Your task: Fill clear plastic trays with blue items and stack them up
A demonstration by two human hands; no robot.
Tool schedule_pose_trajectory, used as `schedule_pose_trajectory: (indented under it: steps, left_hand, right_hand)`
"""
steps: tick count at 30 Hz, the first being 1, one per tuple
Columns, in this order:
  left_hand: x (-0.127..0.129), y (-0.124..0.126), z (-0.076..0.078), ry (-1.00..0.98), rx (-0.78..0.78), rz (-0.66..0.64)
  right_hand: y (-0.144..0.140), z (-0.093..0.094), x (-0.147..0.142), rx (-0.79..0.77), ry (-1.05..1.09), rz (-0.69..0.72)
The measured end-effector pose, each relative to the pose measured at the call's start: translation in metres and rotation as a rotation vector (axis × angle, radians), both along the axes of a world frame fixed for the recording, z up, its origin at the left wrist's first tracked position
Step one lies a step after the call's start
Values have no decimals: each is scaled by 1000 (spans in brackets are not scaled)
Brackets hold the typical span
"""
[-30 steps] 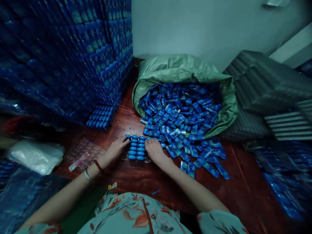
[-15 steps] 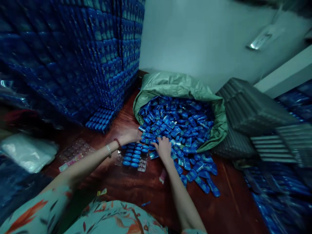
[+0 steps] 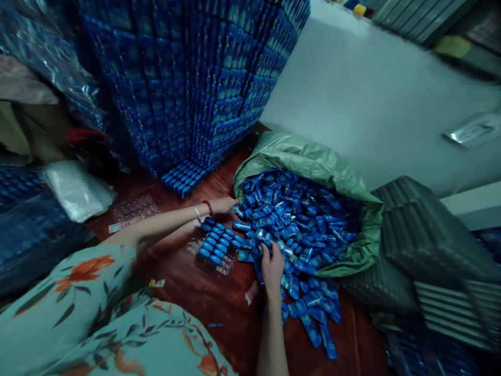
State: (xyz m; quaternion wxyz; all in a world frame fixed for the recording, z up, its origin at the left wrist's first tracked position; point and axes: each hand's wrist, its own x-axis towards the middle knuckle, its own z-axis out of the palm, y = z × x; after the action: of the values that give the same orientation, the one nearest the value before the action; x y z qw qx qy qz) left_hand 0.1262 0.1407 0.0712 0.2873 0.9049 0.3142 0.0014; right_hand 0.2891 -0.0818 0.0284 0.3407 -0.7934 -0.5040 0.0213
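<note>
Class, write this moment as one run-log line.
left hand: at sack mouth, on blue packets | right hand: in packets | tray: part filled, between hands

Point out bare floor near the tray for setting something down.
Bare wood lies between the filled tray, the right hand and the floral sleeve. Crowded: blue packets spill from the green sack; left hand blocks the gap.

No legible text, pale printing on blue packets [image 3: 297, 224] too blurred to read, markings on stacked blue packs [image 3: 203, 94] unreadable, no numbers, brands or signs discernible
</note>
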Motion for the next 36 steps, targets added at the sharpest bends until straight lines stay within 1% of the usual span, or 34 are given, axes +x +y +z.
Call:
schedule_pose_trajectory:
  steps: [1, 3, 5, 6, 8, 9, 11, 13, 15, 18, 20, 22, 23, 26, 29, 34, 36]
  left_hand:
    - [-16, 4, 3, -39, 9, 1]
    - [-55, 6, 8, -106, 27, 7]
    - [-97, -1, 8, -182, 54, 26]
    - [-117, -8, 7, -213, 59, 59]
    - [-150, -28, 2, -253, 19, 151]
    - [-161, -39, 0, -257, -5, 204]
    - [-173, -61, -8, -272, -40, 295]
    - [-173, -79, -16, -319, -30, 356]
    - [-166, -92, -25, -391, 9, 388]
    - [-151, -104, -35, -478, 64, 400]
    - [-143, -108, -40, -522, 63, 390]
    - [-136, -109, -46, -537, 68, 357]
    - [-134, -109, -48, -522, 87, 319]
    - [-132, -103, -55, -422, 200, 158]
    - [-132, -97, -52, -353, 266, 45]
    - [-129, -89, -32, -216, 238, -95]
    - [-126, -88, -28, -164, 229, -127]
  right_hand:
    - [-13, 0, 2, 30, 84, 19]
    - [-36, -2, -2, 17, 238, 53]
    - [-49, -6, -14, -13, 348, 75]
    - [-51, -9, -23, -20, 374, 81]
    - [-47, -15, -39, -10, 364, 80]
    - [-42, -18, -46, 5, 337, 85]
    - [-29, -23, -56, 37, 267, 148]
    - [-20, -25, -59, 48, 190, 260]
    - [-14, -24, -57, 11, 90, 361]
    - [-12, -16, -53, -109, -100, 432]
    - [-10, -8, -50, -206, -234, 468]
    - [-6, 0, -49, -297, -357, 501]
    - [-4, 4, -49, -337, -410, 515]
    - [1, 13, -49, -428, -517, 563]
    - [5, 21, -54, -498, -572, 590]
    - [16, 36, -76, -620, -608, 623]
    - [21, 41, -82, -642, -597, 640]
